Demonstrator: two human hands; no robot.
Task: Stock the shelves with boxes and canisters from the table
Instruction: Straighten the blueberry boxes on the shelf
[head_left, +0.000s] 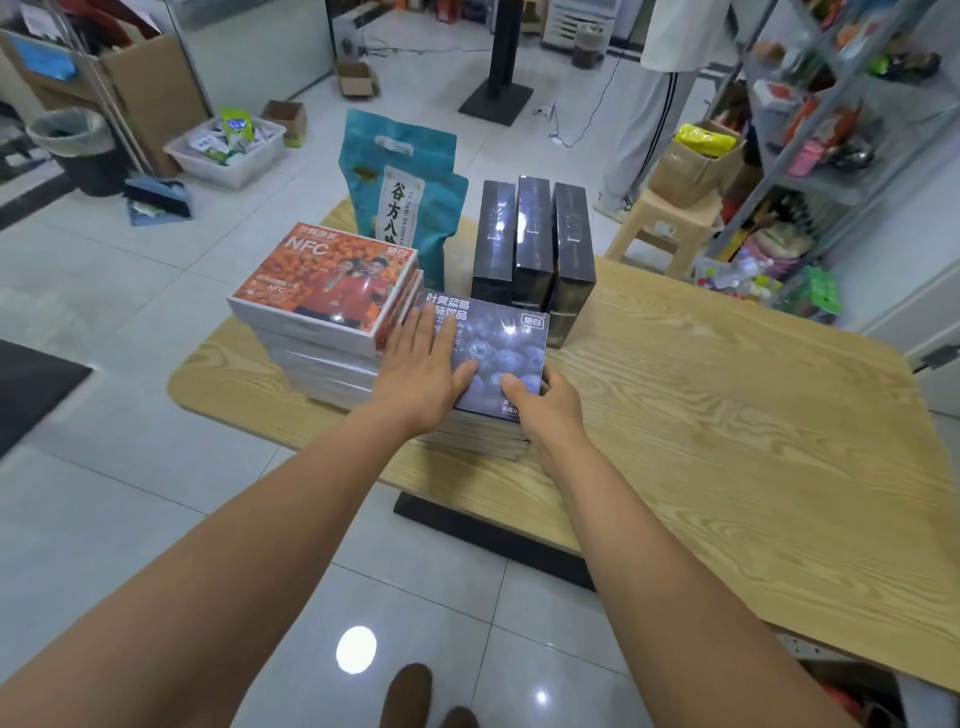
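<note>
Blueberry box (511, 351), left hand (421, 364) flat on top, right hand (545, 408) gripping its corner

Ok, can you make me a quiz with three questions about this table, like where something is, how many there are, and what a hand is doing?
1. Where is the teal bag?
A) behind the orange boxes
B) on the floor
C) on a chair

2. How many black boxes stand upright?
A) two
B) three
C) five

3. What is the left hand doing?
A) lying flat on the blueberry box
B) holding the bag
C) hanging by the person's side

Answers:
1 A, the bag stands on the table just behind the orange stack.
2 B, three of them stand side by side.
3 A, its fingers lie straight on top of the box.
</note>
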